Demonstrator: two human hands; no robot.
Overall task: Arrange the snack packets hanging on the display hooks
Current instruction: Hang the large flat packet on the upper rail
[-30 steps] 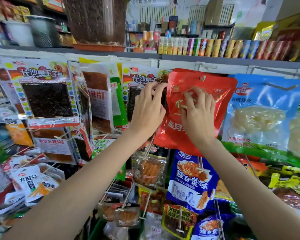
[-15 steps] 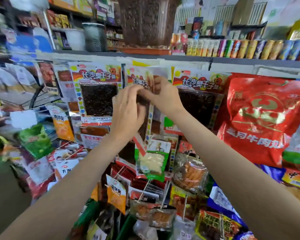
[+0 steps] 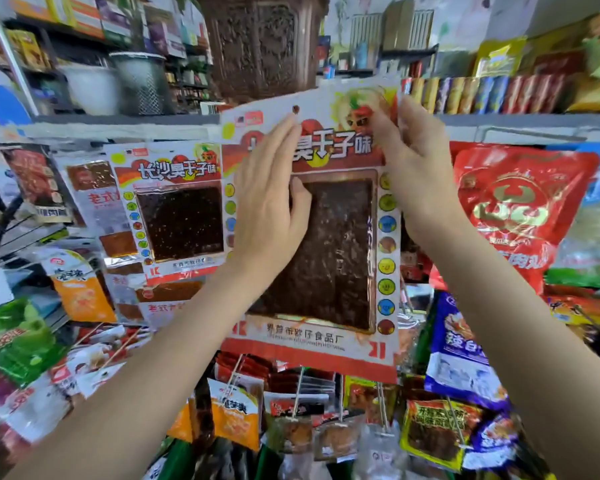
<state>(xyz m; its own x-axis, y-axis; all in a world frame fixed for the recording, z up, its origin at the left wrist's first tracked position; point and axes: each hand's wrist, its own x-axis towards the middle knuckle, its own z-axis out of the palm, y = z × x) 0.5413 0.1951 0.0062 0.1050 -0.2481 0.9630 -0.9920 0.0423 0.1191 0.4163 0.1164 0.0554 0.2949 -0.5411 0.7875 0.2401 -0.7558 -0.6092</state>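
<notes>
A large white-and-red snack packet (image 3: 336, 258) with a dark brown window fills the centre of the view, lifted in front of the rack, its hang hole near the top edge. My left hand (image 3: 271, 199) grips its upper left part, fingers flat on the front and the thumb on the window. My right hand (image 3: 413, 164) pinches its top right corner. A matching smaller-looking packet (image 3: 177, 209) hangs just to the left. A big red packet (image 3: 513, 209) hangs to the right.
Several small snack packets on wire hooks (image 3: 302, 389) crowd the rack below. A blue packet (image 3: 461, 348) and green packet (image 3: 14, 337) hang at the sides. A shelf (image 3: 520, 121) above carries a row of tubes and a dark carved container (image 3: 264, 43).
My hands left the red packet, moved left to the dark-window packets, and now hold one of them up, flat and facing me, much closer to the camera.
</notes>
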